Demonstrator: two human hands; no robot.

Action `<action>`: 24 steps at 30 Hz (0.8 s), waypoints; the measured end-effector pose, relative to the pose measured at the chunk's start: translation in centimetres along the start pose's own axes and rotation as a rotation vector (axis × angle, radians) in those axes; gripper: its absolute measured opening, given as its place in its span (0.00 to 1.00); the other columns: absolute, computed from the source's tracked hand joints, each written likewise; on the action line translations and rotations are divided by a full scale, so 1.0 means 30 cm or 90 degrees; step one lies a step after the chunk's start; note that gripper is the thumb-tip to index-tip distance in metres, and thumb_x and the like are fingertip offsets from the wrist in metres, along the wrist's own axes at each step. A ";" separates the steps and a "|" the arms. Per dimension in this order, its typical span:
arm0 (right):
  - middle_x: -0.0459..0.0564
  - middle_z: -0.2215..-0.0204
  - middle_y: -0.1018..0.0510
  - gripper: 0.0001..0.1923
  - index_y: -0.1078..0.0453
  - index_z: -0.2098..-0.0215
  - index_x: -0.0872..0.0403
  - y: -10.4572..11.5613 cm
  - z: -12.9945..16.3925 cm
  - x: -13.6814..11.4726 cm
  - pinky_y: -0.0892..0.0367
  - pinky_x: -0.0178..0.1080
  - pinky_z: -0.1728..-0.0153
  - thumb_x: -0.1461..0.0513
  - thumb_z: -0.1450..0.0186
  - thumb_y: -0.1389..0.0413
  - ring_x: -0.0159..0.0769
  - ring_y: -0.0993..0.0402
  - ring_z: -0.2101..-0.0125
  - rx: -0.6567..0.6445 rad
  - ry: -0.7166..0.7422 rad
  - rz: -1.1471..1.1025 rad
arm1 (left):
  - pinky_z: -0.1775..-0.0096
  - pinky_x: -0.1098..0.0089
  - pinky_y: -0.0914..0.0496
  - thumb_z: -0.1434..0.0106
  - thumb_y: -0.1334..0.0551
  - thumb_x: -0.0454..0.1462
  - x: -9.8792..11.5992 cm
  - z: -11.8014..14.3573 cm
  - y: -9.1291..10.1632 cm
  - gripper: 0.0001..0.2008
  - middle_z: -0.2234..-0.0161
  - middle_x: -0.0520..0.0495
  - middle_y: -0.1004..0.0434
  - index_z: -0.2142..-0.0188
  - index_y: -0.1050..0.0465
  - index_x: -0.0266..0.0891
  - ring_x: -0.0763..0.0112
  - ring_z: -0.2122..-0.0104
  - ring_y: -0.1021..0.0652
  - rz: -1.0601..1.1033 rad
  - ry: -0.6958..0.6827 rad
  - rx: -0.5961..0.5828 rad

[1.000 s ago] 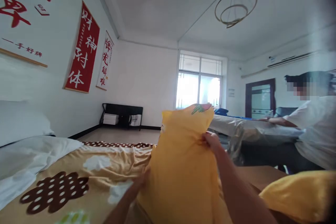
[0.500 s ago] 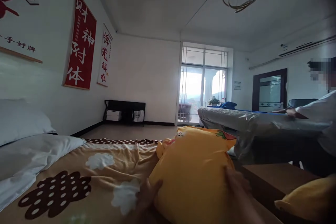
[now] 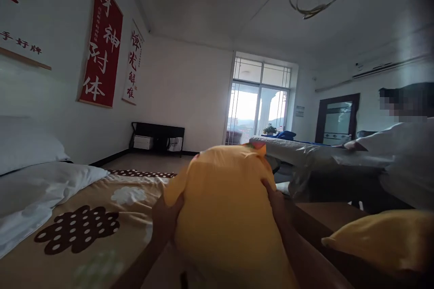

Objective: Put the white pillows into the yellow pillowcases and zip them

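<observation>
Head view: grips a yellow pillow (image 3: 224, 207) between left hand (image 3: 167, 216) and right hand (image 3: 276, 198), with patterned bedding (image 3: 132, 223) beside the left and a second pillow (image 3: 379, 240) right of the right.

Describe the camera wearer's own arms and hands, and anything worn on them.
The left hand and right hand are ungloved. The left forearm and right forearm show no sleeves; no watch or bracelet is visible. Finger details are blurred.
</observation>
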State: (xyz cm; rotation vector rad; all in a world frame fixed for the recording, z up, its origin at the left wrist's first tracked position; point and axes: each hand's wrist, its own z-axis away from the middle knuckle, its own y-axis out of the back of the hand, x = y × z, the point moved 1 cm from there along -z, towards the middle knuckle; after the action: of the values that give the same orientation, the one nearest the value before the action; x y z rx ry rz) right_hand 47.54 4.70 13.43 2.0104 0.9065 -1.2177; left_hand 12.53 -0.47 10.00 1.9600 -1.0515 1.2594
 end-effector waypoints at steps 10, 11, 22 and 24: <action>0.54 0.66 0.19 0.25 0.26 0.66 0.54 -0.043 0.184 -0.263 0.26 0.45 0.66 0.45 0.53 0.37 0.51 0.22 0.64 -0.263 0.108 -0.165 | 0.54 0.54 0.29 0.54 0.39 0.60 -0.151 -0.101 0.355 0.28 0.53 0.45 0.23 0.60 0.26 0.47 0.49 0.48 0.27 0.241 0.175 -0.225; 0.53 0.65 0.19 0.26 0.25 0.64 0.53 -0.051 0.190 -0.299 0.26 0.45 0.65 0.44 0.52 0.37 0.50 0.23 0.62 -0.309 0.143 -0.148 | 0.53 0.54 0.29 0.52 0.39 0.59 -0.076 -0.132 0.359 0.29 0.50 0.46 0.25 0.54 0.28 0.50 0.51 0.48 0.27 0.284 0.149 -0.272; 0.52 0.52 0.24 0.35 0.36 0.47 0.50 -0.168 0.199 -0.525 0.29 0.47 0.53 0.45 0.48 0.37 0.45 0.26 0.54 -0.390 0.203 -0.191 | 0.49 0.56 0.29 0.39 0.46 0.56 0.224 -0.202 0.367 0.33 0.55 0.41 0.21 0.42 0.36 0.39 0.54 0.52 0.23 0.441 0.066 -0.237; 0.51 0.51 0.25 0.35 0.38 0.46 0.49 -0.161 0.180 -0.616 0.29 0.45 0.53 0.44 0.47 0.39 0.43 0.26 0.54 -0.366 0.244 -0.238 | 0.51 0.57 0.27 0.38 0.43 0.52 0.329 -0.260 0.398 0.30 0.55 0.40 0.21 0.43 0.35 0.38 0.55 0.54 0.22 0.458 0.026 -0.222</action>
State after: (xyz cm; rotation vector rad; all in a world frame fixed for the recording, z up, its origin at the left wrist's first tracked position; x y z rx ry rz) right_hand 34.70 -1.12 27.40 1.6584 1.6625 -0.6295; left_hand 1.17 -3.54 22.73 1.3181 -1.9070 1.3279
